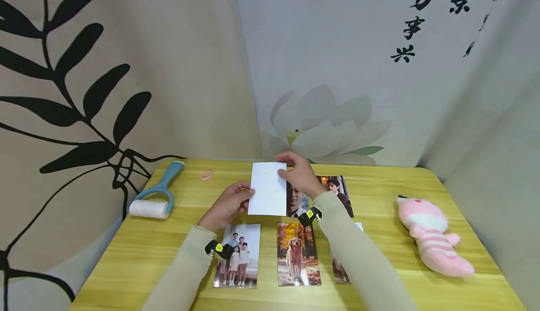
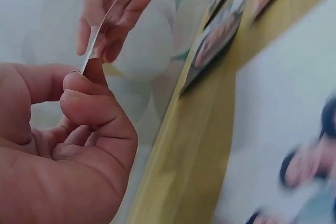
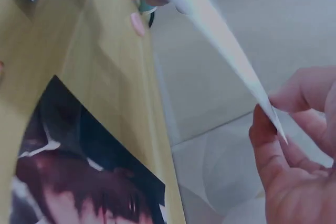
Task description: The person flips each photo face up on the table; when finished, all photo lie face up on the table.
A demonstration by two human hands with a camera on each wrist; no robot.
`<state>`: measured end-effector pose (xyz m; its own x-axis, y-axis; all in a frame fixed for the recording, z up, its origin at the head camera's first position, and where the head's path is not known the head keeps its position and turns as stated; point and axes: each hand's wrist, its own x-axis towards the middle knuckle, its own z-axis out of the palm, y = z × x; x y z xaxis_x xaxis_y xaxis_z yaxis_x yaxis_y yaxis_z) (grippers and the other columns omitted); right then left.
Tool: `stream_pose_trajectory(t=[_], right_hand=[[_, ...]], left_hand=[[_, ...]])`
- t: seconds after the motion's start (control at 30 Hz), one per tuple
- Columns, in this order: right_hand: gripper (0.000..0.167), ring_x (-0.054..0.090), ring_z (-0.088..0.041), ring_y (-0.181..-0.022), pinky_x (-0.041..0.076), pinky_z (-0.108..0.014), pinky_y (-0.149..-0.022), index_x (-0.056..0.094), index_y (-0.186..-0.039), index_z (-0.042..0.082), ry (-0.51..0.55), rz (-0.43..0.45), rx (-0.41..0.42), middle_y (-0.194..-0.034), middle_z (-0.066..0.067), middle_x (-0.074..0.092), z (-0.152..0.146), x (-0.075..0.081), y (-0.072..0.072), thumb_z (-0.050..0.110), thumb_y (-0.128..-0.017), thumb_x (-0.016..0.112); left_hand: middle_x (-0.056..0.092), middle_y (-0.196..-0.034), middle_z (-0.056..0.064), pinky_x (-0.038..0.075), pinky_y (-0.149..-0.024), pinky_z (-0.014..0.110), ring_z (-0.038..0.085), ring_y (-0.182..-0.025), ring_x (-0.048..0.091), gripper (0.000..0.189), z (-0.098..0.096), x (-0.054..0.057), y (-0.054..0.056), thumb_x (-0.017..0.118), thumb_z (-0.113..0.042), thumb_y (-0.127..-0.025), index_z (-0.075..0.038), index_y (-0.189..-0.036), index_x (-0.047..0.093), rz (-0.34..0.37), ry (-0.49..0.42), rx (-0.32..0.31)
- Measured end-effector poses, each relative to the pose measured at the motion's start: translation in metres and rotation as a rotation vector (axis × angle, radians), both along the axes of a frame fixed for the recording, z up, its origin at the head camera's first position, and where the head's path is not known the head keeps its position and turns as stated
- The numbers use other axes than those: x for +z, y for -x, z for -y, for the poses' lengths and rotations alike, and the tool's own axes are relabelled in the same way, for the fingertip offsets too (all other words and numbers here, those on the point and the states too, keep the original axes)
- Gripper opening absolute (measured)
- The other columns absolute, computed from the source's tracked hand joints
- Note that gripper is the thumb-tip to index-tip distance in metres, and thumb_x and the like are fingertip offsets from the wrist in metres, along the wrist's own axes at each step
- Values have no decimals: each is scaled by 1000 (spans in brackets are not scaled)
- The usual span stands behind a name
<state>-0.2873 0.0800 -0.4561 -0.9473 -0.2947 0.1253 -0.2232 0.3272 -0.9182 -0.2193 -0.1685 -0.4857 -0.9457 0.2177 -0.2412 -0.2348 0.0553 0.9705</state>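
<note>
Both hands hold one photo print above the table, its blank white back facing the head camera. My left hand pinches its left edge between thumb and fingers. At the upper right edge my right hand pinches it too. In the left wrist view the print appears edge-on and slightly bent. The right wrist view shows it as a thin white sheet. Below lie a family photo and a dog photo. A portrait of a man is partly hidden behind the right hand.
Another portrait lies beyond the right wrist, and a photo is mostly covered by the right sleeve. A blue-handled lint roller and pink ring are at the left. A pink plush toy lies at the right.
</note>
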Motion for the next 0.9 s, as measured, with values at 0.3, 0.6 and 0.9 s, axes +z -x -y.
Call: stream_pose_trajectory(t=[0.3, 0.6, 0.9], right_hand=[[57, 67, -28, -120, 59, -51, -101, 52, -153, 16, 190, 186, -61, -135, -14, 63, -32, -7, -35, 14, -100, 74], [45, 68, -20, -82, 63, -54, -80, 60, -144, 7, 171, 296, -46, -102, -8, 73, -62, -15, -73, 19, -102, 71], [25, 67, -18, -70, 62, -36, -66, 66, -120, -1, 202, 390, -20, -90, -7, 70, -82, -14, -88, 19, -105, 68]], left_hand=[[52, -78, -2, 41, -58, 21, 11, -67, 49, 7, -24, -2, -11, 57, -16, -109, -10, -111, 53, 33, -149, -24], [52, -82, -2, 42, -61, 23, 11, -69, 50, 10, -42, -2, -25, 57, -18, -110, -9, -112, 52, 2, -171, -86], [55, -88, 0, 46, -64, 23, 11, -71, 50, 18, -56, -2, -33, 59, -17, -109, -1, -119, 58, -50, -111, -69]])
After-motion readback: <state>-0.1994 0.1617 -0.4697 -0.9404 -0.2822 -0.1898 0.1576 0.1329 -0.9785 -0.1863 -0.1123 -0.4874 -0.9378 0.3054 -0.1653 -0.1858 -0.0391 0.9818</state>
